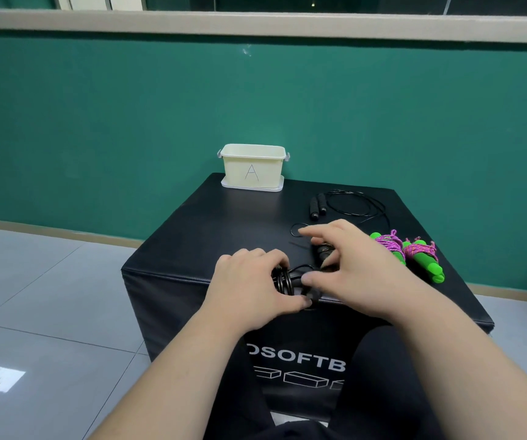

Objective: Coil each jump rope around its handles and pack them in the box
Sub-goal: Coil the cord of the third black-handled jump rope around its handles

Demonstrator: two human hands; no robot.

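A black jump rope point(287, 279) lies partly wound near the front edge of the black padded block point(192, 236). My left hand point(249, 284) grips its coiled end. My right hand point(348, 258) pinches the black handles, and a loose loop of cord point(297, 230) trails behind its fingers. A second black rope point(348, 204) lies uncoiled at the back right. A rope with green handles and pink cord wrapped round them point(414, 254) rests at the right. The cream box marked "A" point(252, 168) stands open at the back edge, on its lid.
The block stands against a green wall point(129, 122), with grey floor tiles point(33, 296) to the left. My dark-clad legs point(382, 392) are in front of the block's printed face.
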